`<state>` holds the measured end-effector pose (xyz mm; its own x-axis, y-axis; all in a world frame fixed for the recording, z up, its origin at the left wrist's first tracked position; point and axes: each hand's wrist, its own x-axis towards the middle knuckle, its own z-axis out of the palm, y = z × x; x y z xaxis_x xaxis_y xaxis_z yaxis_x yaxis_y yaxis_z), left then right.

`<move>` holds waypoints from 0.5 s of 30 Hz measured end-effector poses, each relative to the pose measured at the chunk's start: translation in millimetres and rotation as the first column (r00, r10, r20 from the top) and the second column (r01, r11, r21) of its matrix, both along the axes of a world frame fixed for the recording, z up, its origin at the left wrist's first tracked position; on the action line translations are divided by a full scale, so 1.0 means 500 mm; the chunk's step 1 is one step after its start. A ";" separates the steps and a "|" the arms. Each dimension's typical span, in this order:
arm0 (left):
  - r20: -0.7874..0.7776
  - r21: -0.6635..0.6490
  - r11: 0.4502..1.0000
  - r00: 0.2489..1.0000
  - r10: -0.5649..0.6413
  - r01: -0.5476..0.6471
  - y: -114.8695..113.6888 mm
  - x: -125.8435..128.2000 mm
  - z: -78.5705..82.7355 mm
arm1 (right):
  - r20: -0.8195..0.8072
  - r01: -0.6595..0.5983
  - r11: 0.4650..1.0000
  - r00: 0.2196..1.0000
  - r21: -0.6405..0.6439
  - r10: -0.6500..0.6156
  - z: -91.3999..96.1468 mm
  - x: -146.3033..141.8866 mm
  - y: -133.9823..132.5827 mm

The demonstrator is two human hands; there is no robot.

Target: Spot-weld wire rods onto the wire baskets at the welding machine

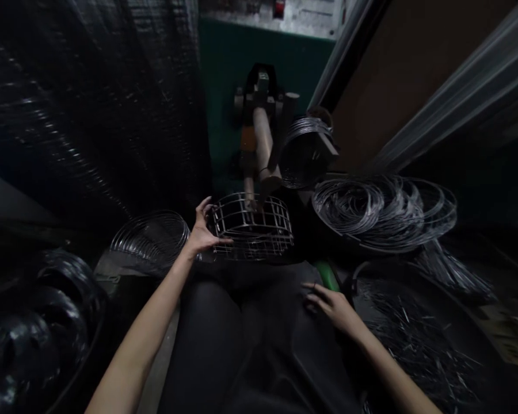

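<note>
My left hand (204, 233) grips the left side of a round wire cage (254, 230), thumb and fingers spread around its edge. The cage sits at the lower end of a welding machine's arms (264, 144), with one electrode tip reaching inside its ring. Away from the cage, my right hand (330, 305) hovers over or rests on my right thigh, fingers loosely stretched and apart. Nothing shows in that hand. Beside it is a green rounded object (327, 276), partly hidden.
Wire rings (151, 238) stand left of the cage, with shiny wire coils (60, 310) lower left. At right a tray holds wire hoops (384, 207); below it, a dark basin (479, 333) holds short wire pieces. More wire rings (306, 129) hang by the machine.
</note>
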<state>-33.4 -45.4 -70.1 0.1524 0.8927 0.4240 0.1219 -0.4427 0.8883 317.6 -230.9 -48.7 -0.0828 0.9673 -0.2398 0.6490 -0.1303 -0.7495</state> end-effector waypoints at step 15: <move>-0.550 0.182 0.978 0.835 0.011 0.107 -0.104 0.047 0.086 | 0.508 -0.507 0.823 0.795 0.258 0.331 0.182 -0.226 0.192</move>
<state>-9.9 -97.5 -26.9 0.4512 0.7852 0.4242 0.5337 -0.6184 0.5768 204.8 -134.9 42.5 -0.4763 0.8792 0.0105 0.8315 0.4543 -0.3196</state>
